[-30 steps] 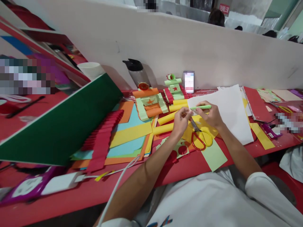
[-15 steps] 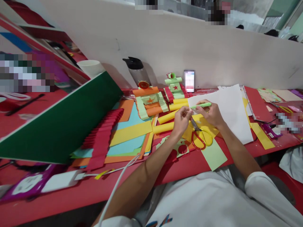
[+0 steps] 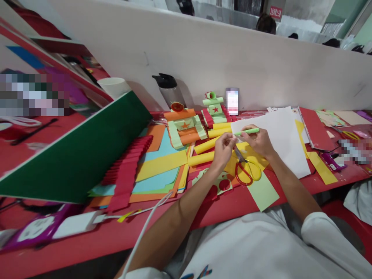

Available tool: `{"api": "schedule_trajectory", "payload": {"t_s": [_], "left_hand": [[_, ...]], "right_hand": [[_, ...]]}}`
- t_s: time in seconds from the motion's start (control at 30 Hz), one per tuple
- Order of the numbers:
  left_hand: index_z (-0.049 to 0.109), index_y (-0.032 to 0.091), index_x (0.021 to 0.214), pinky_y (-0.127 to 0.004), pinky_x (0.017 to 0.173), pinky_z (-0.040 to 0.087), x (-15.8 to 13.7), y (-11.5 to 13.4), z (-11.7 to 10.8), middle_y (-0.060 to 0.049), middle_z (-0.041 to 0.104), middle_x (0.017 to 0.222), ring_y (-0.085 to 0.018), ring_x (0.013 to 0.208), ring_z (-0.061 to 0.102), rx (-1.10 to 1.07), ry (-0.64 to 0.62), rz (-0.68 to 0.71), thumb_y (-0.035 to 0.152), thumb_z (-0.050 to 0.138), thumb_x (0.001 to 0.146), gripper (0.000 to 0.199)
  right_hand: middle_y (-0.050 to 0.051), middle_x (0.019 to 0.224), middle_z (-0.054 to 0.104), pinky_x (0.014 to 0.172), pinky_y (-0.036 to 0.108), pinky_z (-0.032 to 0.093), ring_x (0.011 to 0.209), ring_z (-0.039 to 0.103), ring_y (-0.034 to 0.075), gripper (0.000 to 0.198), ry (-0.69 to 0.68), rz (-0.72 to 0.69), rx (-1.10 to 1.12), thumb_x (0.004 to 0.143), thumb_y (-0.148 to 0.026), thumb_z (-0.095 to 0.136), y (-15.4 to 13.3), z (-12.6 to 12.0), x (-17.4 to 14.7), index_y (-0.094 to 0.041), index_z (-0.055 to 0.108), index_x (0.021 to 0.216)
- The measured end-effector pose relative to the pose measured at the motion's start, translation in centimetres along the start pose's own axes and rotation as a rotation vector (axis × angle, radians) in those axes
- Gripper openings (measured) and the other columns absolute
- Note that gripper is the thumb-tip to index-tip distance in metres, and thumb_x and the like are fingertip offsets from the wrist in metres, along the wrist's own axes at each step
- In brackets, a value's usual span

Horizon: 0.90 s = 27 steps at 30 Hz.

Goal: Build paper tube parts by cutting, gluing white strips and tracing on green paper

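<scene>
Right hand has its grip closed on a light-green stick, near the white sheet; left hand pinches narrow at the stick's end, can't tell on what. Looks like fine fingertip work; next move probably calls for steadiness, clear of the scissors.

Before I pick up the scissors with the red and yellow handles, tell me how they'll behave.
The scissors are likely stiff and fairly heavy, since the blades look metallic. They probably won't roll, lying flat with wide loops. Pushed, they may drag the yellow paper beneath.
</scene>
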State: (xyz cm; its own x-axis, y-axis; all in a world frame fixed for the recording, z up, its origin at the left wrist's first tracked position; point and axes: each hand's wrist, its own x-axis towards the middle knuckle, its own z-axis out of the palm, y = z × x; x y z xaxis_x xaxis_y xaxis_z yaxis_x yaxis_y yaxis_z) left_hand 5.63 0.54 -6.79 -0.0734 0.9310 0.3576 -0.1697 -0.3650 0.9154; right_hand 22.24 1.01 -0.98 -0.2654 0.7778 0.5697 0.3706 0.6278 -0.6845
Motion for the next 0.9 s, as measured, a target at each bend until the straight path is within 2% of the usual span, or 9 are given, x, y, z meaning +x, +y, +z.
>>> {"api": "schedule_trajectory", "payload": {"t_s": [0.2, 0.37, 0.63, 0.9], "left_hand": [[0.061, 0.02, 0.078, -0.025, 0.059, 0.043, 0.05, -0.4, 0.01, 0.003, 0.056, 0.066, -0.012, 0.059, 0.053, -0.004, -0.004, -0.01, 0.041, 0.075, 0.085, 0.026], [0.062, 0.02, 0.08, -0.026, 0.059, 0.044, 0.13, -0.63, -0.05, 0.003, 0.058, 0.068, -0.012, 0.058, 0.054, -0.001, 0.004, -0.01, 0.042, 0.076, 0.084, 0.026], [0.06, 0.02, 0.079, -0.025, 0.058, 0.042, 0.03, -0.31, 0.03, 0.003, 0.055, 0.065, -0.012, 0.057, 0.053, 0.027, -0.005, 0.02, 0.043, 0.074, 0.086, 0.027], [0.06, 0.02, 0.079, -0.026, 0.059, 0.043, 0.01, -0.38, 0.02, 0.003, 0.057, 0.065, -0.012, 0.058, 0.054, 0.029, -0.006, 0.0, 0.043, 0.074, 0.086, 0.028]], "right_hand": [[0.004, 0.091, 0.077, 0.071, 0.029, 0.056, 0.077, 0.071, 0.017, 0.023, 0.035, 0.008, -0.008, 0.095, -0.044, 0.066, -0.03, 0.03, 0.06, -0.021, 0.071, 0.092], [0.004, 0.097, 0.077, 0.075, 0.03, 0.057, 0.08, 0.071, 0.017, 0.024, -0.016, -0.015, 0.012, 0.096, -0.045, 0.065, 0.38, 0.17, 0.02, -0.021, 0.072, 0.096], [0.004, 0.095, 0.077, 0.074, 0.029, 0.056, 0.079, 0.071, 0.017, 0.024, -0.017, -0.017, 0.0, 0.097, -0.044, 0.065, 0.09, 0.13, 0.07, -0.021, 0.073, 0.096], [0.004, 0.093, 0.077, 0.07, 0.03, 0.057, 0.075, 0.072, 0.017, 0.024, 0.025, 0.02, 0.002, 0.095, -0.044, 0.065, 0.33, -0.17, 0.17, -0.021, 0.071, 0.093]]}}
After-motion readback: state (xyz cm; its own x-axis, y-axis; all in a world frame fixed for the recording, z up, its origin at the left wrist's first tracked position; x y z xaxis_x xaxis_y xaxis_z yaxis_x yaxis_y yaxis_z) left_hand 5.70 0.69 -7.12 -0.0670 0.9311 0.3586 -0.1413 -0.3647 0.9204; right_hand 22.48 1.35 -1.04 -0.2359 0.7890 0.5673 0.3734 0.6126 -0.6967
